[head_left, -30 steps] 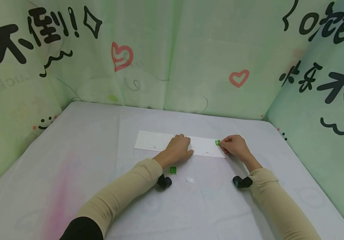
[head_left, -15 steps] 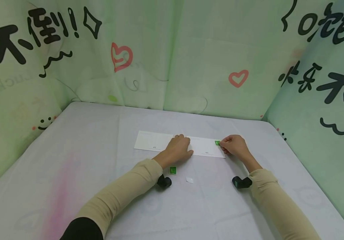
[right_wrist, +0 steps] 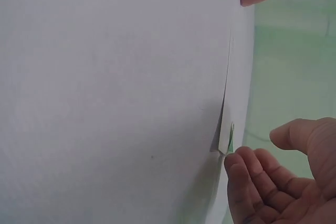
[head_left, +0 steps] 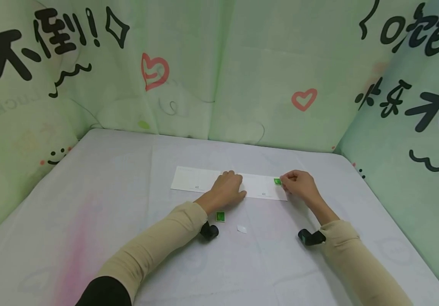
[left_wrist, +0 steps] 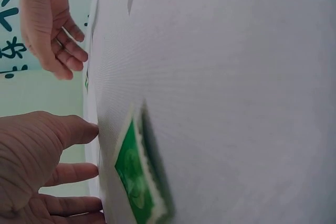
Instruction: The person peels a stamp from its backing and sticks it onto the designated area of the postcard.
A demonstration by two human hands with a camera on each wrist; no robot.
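A long white paper card (head_left: 263,187) with small print on each half lies across the middle of the table. Over its centre my left hand (head_left: 227,188) rests with fingers extended, holding it down. At the card's right end sits a small green stamp (head_left: 277,181), its near part tilted up in the right wrist view. My right hand (head_left: 299,185) is right at that stamp's edge. In the right wrist view its thumb (right_wrist: 294,134) stands apart from the loosely bent fingers (right_wrist: 239,169). Another green stamp (head_left: 220,216) with a scalloped edge lies below my left wrist.
A small white paper piece (head_left: 242,229) lies on the white-covered table (head_left: 188,276) between the forearms. Black wrist cameras (head_left: 209,231) hang from both wrists close over the cloth. A green printed curtain (head_left: 250,76) encloses the back and sides.
My right hand has shifted slightly upward at the stamp, with its wrist and sleeve moving a little right. The left hand and the card stay in place.
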